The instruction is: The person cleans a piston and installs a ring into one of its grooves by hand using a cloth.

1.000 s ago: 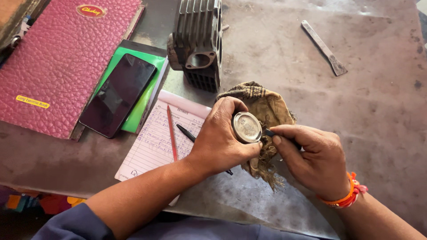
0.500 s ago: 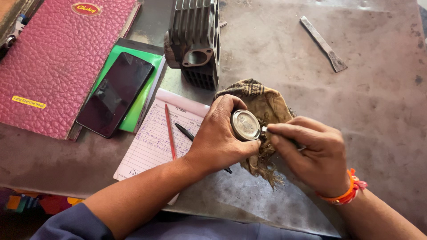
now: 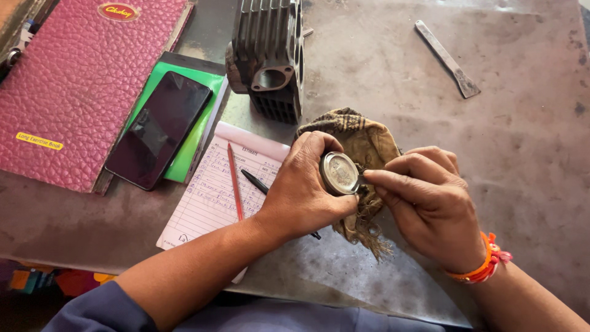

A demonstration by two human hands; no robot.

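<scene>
My left hand [image 3: 305, 192] grips a round metal piston [image 3: 339, 174], its flat crown turned up toward me. My right hand [image 3: 430, 206] is pinched at the piston's right edge, thumb and forefinger pressed against its side; whatever small thing they hold is hidden. Both hands hover over a dirty brown rag [image 3: 362, 144] lying on the grey metal table [image 3: 528, 154]. An orange thread band circles my right wrist.
A finned engine cylinder [image 3: 267, 55] stands behind the rag. A flat metal scraper [image 3: 447, 58] lies at the back right. To the left lie a lined notepad [image 3: 215, 190] with a red pencil and black pen, a dark phone [image 3: 160, 129] on a green pad, and a maroon notebook [image 3: 80, 86].
My right thumb and forefinger have shifted slightly along the piston's right edge. The piston stays in my left hand over the rag.
</scene>
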